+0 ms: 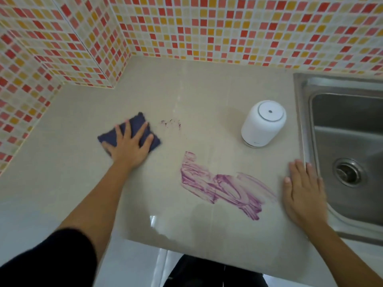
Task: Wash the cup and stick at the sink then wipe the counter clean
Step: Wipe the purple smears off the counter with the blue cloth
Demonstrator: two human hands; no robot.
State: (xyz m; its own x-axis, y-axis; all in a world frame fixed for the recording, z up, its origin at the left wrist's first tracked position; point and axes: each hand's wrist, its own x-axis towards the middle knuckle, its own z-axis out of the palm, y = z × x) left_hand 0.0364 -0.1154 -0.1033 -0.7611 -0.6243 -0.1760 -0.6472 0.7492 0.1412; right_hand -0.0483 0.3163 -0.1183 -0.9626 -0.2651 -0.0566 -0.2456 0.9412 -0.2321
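Note:
My left hand presses flat, fingers spread, on a folded dark blue cloth lying on the beige counter, left of centre. A wide purple smear covers the counter in front of me, and small dark specks lie just right of the cloth. My right hand rests palm down with fingers apart on the counter beside the steel sink, holding nothing. A white cup stands upside down left of the sink. No stick is in view.
The sink basin has a round drain and takes up the right side. Mosaic-tiled walls in red, orange and cream close off the back and left. The counter's front edge runs near my body.

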